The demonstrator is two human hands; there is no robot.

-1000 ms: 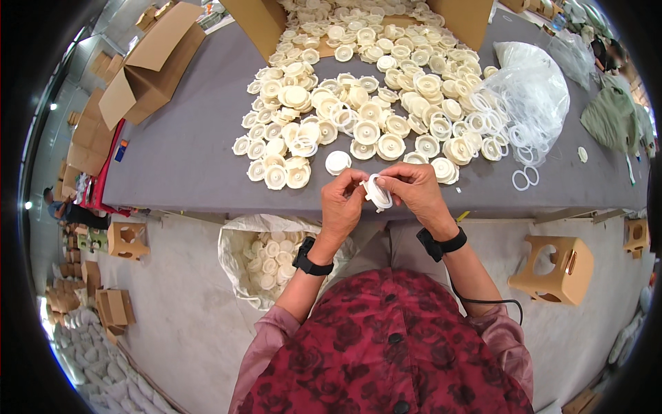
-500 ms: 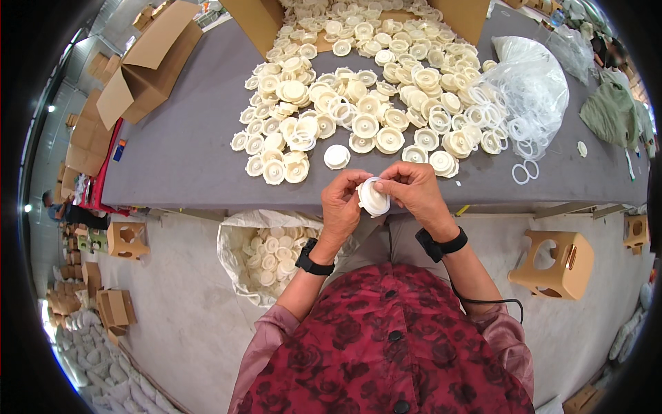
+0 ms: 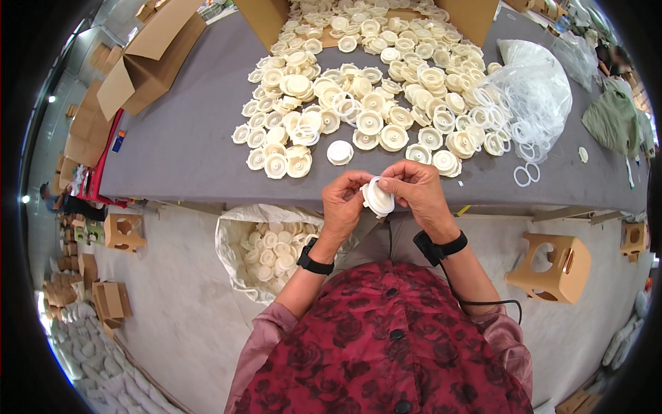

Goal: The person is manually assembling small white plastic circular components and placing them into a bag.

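The left hand [image 3: 344,201] and right hand [image 3: 418,190] pinch a cream plastic cap [image 3: 380,201] between them, seemingly seating a white ring [image 3: 374,181]; next probably calls for even pressing around it.

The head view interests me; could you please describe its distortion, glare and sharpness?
Head view: the sacks at lower left bend along the dark rim; head view: lamps at far left glare white, and the plastic bag shines; head view: the left hand and right hand look fairly sharp, the lid between them pale.
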